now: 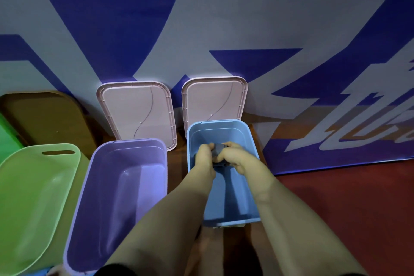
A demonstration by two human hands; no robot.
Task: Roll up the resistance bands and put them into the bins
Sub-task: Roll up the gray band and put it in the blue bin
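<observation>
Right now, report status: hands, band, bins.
Left hand and right hand both shut on grey rolled band, over the blue bin. Purple bin holds nothing visible. Nothing in the way.

A large grey banner printed with bold blue angular shapes (201, 29) is spread across the far side of the scene, an orange band being seen low on its right part. A dark red floor (358, 208) is shown near right. A brown wooden board with a rounded corner (44, 116) is seen at far left, possibly a tabletop. The light is dim.
</observation>
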